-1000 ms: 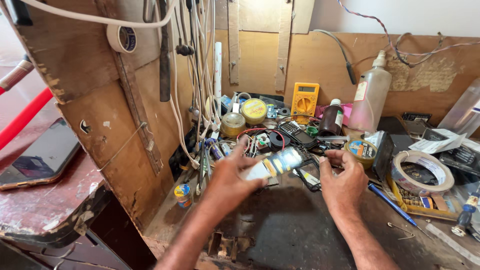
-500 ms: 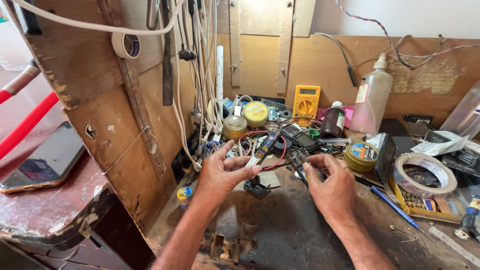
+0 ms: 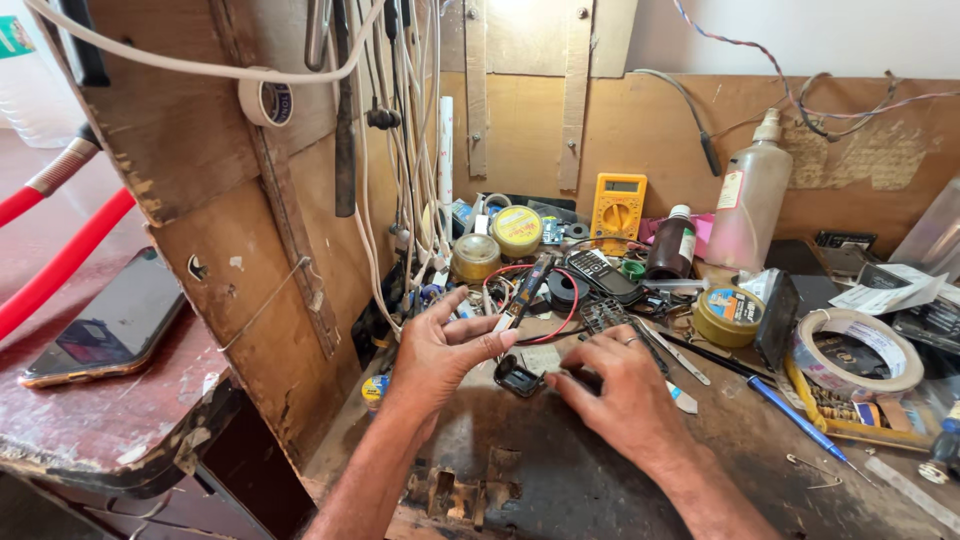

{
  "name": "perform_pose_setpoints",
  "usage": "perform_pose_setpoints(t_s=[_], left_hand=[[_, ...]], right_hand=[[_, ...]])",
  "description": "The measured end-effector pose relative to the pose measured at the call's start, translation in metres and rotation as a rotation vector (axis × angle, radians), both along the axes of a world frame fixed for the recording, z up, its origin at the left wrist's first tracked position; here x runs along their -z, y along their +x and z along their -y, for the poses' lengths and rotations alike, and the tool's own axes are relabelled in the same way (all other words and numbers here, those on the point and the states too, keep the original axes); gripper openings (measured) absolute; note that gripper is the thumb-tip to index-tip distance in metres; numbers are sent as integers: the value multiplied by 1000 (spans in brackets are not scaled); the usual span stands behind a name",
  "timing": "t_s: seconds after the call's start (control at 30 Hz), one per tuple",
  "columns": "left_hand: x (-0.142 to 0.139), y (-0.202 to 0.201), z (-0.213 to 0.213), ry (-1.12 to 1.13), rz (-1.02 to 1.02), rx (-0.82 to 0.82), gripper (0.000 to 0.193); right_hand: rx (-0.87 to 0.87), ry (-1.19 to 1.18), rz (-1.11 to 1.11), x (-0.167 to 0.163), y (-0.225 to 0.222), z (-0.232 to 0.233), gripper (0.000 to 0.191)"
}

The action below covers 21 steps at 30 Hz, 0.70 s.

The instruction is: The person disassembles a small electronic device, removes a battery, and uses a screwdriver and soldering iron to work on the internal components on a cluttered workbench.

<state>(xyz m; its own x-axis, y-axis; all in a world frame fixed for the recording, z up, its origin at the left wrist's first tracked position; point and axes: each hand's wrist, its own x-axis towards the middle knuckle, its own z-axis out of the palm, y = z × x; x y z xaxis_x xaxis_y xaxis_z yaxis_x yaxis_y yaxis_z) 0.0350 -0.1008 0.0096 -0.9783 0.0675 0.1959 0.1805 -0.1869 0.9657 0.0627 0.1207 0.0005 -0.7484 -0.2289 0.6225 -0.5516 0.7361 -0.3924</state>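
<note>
A small black electronic part [image 3: 517, 378] lies on the dark, worn workbench [image 3: 560, 480] between my hands. My left hand [image 3: 440, 350] hovers just left of it, fingers spread and stretched toward the part, with nothing held. My right hand [image 3: 625, 400] rests on the bench, its curled fingertips pinching the part's right side. Thin red and black wires [image 3: 560, 310] loop just behind the part, next to a slim black probe [image 3: 528, 290].
Behind stand a yellow multimeter [image 3: 617, 210], a cloudy plastic bottle [image 3: 750, 205], round tins [image 3: 517, 230] and a dark remote [image 3: 598, 272]. A masking tape roll [image 3: 855, 350] and blue pen [image 3: 795, 420] lie right. Left: a phone [image 3: 110, 325], a wooden board with hanging cables [image 3: 400, 150].
A second ago both hands held a pale slim item up between them. They have since come down to the bench around the small black part, and the left fingers have spread.
</note>
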Motion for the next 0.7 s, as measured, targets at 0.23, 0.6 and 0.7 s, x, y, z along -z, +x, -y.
perform_pose_setpoints(t_s=[0.23,0.6,0.7], left_hand=[[-5,3,-6,20,-22,-76,104],[-8,37,-40,-451,-174,-124,105],[-8,44,-47,-573,-264,-93,101]], right_hand=[[-184,113,-102,5,2,17,21],[393,157,-209,13,-12,-44,72],[481,233,-127,21,-15,-51,66]])
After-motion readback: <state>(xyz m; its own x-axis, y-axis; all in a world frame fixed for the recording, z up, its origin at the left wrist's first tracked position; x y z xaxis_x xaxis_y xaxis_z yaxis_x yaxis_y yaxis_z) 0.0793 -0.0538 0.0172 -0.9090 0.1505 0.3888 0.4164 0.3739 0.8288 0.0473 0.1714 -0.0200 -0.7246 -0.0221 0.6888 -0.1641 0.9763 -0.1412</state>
